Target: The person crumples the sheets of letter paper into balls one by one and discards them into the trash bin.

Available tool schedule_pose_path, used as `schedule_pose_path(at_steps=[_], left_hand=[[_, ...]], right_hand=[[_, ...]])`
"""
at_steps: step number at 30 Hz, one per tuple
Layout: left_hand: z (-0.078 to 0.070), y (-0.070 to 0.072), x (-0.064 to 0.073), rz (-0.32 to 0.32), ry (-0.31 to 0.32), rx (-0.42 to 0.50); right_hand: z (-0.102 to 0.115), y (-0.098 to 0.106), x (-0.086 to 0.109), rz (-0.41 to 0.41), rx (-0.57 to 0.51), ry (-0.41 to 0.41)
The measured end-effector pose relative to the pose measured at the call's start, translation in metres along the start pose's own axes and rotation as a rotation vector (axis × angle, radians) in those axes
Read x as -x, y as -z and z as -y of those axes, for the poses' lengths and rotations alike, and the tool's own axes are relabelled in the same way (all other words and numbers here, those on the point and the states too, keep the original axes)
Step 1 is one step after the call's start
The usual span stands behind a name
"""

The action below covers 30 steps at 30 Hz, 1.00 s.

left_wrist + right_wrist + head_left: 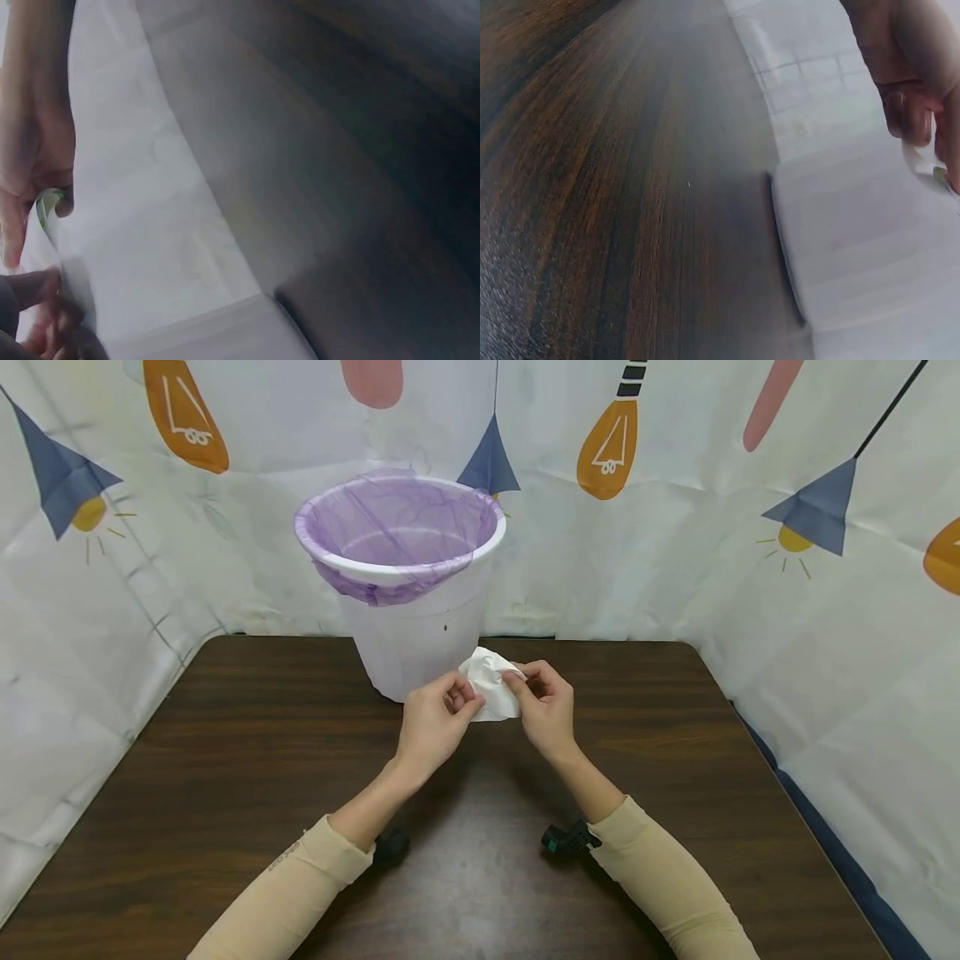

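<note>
A small white sheet (495,703), thin and creased, is stretched between the two hands above the table. My left hand (435,714) pinches its left edge between thumb and fingers. At the opposite edge my right hand (548,710) grips it in the same way, the thumb lying over the near face. A bit of green shows along the sheet's curled edge in the left wrist view. Whether it is paper or plastic I cannot tell. Just behind the hands stands a white bin (408,647), its rim draped with a purple bag (330,522).
The dark wooden table (225,760) spreads around both forearms. A white printed curtain (675,568) hangs behind and along the sides. The bin stands upright at the table's far edge, left of the middle. A black band (570,838) is on the right wrist.
</note>
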<state>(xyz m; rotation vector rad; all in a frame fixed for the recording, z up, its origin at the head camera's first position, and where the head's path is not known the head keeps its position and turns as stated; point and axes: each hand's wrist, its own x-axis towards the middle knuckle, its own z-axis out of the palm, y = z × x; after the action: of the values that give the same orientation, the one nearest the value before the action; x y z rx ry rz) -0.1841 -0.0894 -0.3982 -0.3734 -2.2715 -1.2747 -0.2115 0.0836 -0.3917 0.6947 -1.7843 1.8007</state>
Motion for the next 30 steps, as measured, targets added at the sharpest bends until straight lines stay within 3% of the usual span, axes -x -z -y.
schedule_pose_path(at_steps=[6, 10, 16, 22, 26, 30], left_hand=[[-0.005, 0.003, -0.002, 0.133, 0.149, 0.037], [-0.006, 0.004, -0.003, 0.206, 0.269, 0.149], [-0.008, 0.001, -0.004, 0.182, 0.423, 0.372], [-0.009, -0.003, -0.005, 0.139, 0.473, 0.595], [-0.007, -0.001, -0.005, 0.126, 0.48, 0.666], [-0.005, 0.0, -0.006, 0.128, 0.47, 0.67]], right_hand=[[0.002, 0.0, 0.001, -0.014, 0.002, 0.039], [0.004, -0.001, 0.001, -0.022, 0.001, 0.055], [0.002, -0.005, 0.002, -0.01, -0.001, 0.061], [-0.02, -0.004, 0.004, 0.003, 0.0, 0.054], [-0.022, -0.004, 0.006, 0.04, -0.022, 0.055], [-0.024, -0.004, 0.006, 0.051, -0.038, 0.07]])
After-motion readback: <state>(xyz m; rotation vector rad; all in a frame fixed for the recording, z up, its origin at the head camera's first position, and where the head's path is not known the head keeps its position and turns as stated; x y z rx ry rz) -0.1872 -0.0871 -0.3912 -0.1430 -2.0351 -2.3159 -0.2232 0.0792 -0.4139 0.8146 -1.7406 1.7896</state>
